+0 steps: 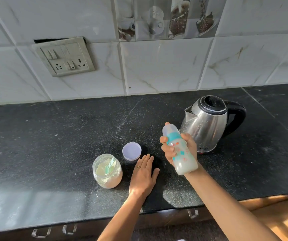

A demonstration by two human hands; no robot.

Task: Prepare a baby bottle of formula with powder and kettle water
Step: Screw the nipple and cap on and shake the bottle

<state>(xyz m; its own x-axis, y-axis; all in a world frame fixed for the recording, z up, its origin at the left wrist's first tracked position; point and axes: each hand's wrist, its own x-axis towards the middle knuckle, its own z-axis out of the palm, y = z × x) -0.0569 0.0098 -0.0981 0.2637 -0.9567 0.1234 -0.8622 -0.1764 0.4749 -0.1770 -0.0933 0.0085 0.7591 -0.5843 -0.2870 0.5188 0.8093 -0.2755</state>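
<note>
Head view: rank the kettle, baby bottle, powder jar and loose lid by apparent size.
1. Kettle.
2. Baby bottle and powder jar look alike; the bottle is held up nearer the camera, so unranked.
3. Lid.

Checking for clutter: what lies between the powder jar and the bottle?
Head view: the left hand rests flat on the counter between powder jar and bottle.

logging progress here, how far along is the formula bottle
Done: the baby bottle holds milky liquid with its cap on, so powder and water look added. In hand: the right hand grips it tilted, likely for mixing; the left hand rests flat on the counter. Left: the powder jar stands open, scoop inside, lid beside it.
</note>
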